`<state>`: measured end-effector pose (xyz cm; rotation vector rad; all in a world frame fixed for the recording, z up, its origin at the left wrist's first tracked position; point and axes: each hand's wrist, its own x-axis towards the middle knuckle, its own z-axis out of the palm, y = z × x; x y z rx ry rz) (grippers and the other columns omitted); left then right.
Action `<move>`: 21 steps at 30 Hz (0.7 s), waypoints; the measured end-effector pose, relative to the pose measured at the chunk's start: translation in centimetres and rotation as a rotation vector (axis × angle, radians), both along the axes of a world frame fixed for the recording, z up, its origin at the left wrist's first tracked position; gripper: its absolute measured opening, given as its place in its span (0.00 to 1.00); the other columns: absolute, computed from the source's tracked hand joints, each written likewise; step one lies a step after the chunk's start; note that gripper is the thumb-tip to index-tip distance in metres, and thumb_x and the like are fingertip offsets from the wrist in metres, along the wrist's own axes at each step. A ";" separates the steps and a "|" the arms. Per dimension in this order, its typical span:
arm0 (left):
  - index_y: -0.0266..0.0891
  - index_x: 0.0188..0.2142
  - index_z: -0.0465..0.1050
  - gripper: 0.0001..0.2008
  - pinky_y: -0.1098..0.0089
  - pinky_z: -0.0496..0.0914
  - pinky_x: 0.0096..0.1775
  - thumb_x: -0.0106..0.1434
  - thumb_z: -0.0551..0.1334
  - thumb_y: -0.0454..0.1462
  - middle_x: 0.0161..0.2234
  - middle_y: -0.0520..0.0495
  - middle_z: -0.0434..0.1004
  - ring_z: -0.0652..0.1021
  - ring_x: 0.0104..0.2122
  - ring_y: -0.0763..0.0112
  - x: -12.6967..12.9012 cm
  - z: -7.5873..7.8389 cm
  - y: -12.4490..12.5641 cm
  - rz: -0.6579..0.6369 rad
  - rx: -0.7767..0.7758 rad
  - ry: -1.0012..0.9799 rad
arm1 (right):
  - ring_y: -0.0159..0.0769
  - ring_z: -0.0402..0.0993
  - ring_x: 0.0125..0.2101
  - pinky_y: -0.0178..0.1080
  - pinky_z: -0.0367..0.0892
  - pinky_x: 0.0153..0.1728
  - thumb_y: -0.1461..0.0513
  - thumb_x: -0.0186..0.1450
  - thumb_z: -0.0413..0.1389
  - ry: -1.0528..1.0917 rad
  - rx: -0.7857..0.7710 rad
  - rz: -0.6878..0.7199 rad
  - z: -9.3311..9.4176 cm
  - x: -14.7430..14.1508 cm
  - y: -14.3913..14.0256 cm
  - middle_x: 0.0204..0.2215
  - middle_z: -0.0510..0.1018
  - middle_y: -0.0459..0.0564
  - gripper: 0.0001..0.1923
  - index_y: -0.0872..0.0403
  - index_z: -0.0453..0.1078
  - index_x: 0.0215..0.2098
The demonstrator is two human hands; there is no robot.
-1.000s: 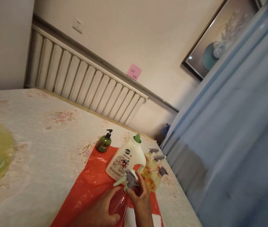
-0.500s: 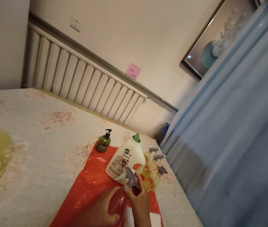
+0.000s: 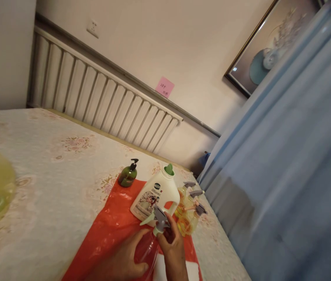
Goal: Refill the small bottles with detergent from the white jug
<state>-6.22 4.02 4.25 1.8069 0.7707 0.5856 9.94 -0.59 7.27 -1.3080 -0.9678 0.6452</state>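
Spray head (image 3: pixel 158 218) barely shifted, right hand (image 3: pixel 172 249) fingers gripping it, left hand (image 3: pixel 127 259) clasping pink bottle (image 3: pixel 147 251)

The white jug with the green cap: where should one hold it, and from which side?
Probably the white jug is best taken round its narrow neck under the green cap, from above. It stands upright; yellow spray bottles crowd its right side, and both hands with the pink spray bottle block the near side.
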 end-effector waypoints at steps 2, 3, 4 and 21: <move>0.49 0.64 0.59 0.42 0.65 0.57 0.66 0.47 0.62 0.35 0.66 0.49 0.61 0.62 0.66 0.59 0.0 0.2 0.0 -0.008 0.015 -0.015 | 0.45 0.79 0.44 0.43 0.74 0.46 0.62 0.52 0.65 -0.003 -0.005 -0.015 0.0 -0.1 0.1 0.45 0.81 0.55 0.34 0.54 0.70 0.57; 0.50 0.64 0.59 0.42 0.65 0.57 0.66 0.47 0.62 0.35 0.67 0.50 0.60 0.61 0.66 0.60 0.0 0.2 0.0 -0.010 0.022 -0.015 | 0.45 0.79 0.43 0.43 0.74 0.45 0.62 0.50 0.66 -0.012 -0.007 -0.032 0.2 -0.2 0.2 0.44 0.82 0.55 0.34 0.54 0.71 0.56; 0.50 0.64 0.59 0.42 0.65 0.56 0.66 0.47 0.62 0.35 0.67 0.50 0.60 0.61 0.66 0.60 0.0 0.3 0.0 -0.012 0.023 -0.014 | 0.45 0.79 0.42 0.42 0.74 0.45 0.62 0.49 0.67 -0.026 -0.011 -0.053 0.4 -0.3 0.2 0.44 0.82 0.54 0.34 0.55 0.71 0.55; 0.45 0.64 0.60 0.42 0.66 0.57 0.65 0.46 0.61 0.35 0.66 0.49 0.63 0.63 0.65 0.60 0.3 0.3 -0.1 0.012 0.078 0.023 | 0.40 0.77 0.34 0.38 0.74 0.36 0.63 0.49 0.65 -0.194 -0.054 -0.147 2.7 -1.0 -0.6 0.41 0.82 0.52 0.33 0.55 0.73 0.54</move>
